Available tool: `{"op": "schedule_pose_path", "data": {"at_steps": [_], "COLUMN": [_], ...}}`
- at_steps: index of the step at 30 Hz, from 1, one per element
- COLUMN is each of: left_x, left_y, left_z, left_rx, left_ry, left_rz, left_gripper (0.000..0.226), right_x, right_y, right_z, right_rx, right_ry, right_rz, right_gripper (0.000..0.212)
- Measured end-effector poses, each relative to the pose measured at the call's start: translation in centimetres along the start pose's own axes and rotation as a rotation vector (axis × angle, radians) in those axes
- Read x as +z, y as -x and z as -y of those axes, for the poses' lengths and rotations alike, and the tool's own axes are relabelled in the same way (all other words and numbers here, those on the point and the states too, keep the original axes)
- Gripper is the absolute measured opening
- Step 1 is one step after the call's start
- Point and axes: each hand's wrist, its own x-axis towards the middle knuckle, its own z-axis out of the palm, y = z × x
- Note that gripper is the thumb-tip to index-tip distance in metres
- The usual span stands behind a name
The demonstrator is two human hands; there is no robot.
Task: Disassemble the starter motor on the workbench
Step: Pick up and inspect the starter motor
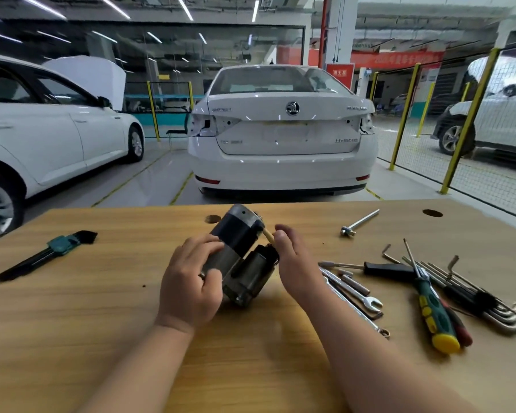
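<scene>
The starter motor (239,234), a dark cylinder with a smaller solenoid cylinder (252,274) alongside, lies at the middle of the wooden workbench (102,308). My left hand (191,281) grips the motor body from the left, fingers curled over its top. My right hand (295,263) is at the motor's right side, with its fingertips pinching a tan braided lead (268,234) that comes off the motor near the solenoid's far end.
A hex key set in a teal holder (60,245) lies at the left. To the right lie a socket extension bar (359,223), wrenches (355,296), a green-and-yellow screwdriver (432,311) and loose hex keys (489,302). White cars stand beyond the bench.
</scene>
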Motion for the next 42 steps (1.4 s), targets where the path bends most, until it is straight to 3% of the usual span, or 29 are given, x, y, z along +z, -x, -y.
{"op": "schedule_pose_path", "data": {"at_steps": [3,7,10,15,17,19,22,28,33,36,39,42], "left_x": [-1.0,-2.0,-2.8,-5.1,-5.0,-3.6,-0.7,1.0,2.5,3.4,3.7,3.8], "left_y": [1.0,0.9,0.3,-2.3,-4.0,-6.0,-6.8,-5.6,-5.7,-6.0,-6.1,-6.2], "left_z": [1.2,2.2,2.8,2.9,1.7,0.1,-1.7,-0.9,-1.2,-1.3,-1.1,-1.0], "left_rx": [-0.028,-0.042,-0.088,-0.212,-0.304,-0.358,-0.381,-0.323,-0.294,-0.283,-0.249,-0.205], "left_ry": [0.127,0.177,0.139,-0.125,-0.268,-0.322,-0.22,-0.098,-0.034,-0.028,-0.006,-0.007], "left_rz": [0.001,0.199,0.329,0.72,0.786,0.774,0.687,0.444,0.433,0.457,0.481,0.507], "left_gripper": [0.048,0.068,0.065,0.063,0.067,0.078,0.096,0.064,0.063,0.068,0.068,0.059], "right_x": [-0.4,-0.5,-1.0,-1.3,-1.2,-1.1,-1.2,-1.4,-3.5,-5.8,-9.3,-11.5], "right_y": [0.9,1.8,2.4,3.4,3.8,4.0,4.2,4.4,2.7,1.1,-0.6,-1.3], "right_z": [0.4,0.9,0.8,0.0,0.1,0.0,0.0,0.0,-0.3,-0.8,-1.6,-2.3], "right_rx": [0.018,0.052,0.028,-0.057,-0.105,-0.148,-0.155,-0.171,-0.088,-0.05,0.018,0.111], "right_ry": [-0.043,-0.026,-0.052,-0.047,-0.031,-0.032,-0.036,0.016,0.028,0.105,0.223,0.315], "right_rz": [-0.007,0.084,0.063,0.055,0.033,0.029,0.029,0.057,0.025,-0.106,-0.239,-0.246], "right_gripper": [0.035,0.033,0.032,0.032,0.039,0.04,0.027,0.028,0.023,0.021,0.026,0.034]}}
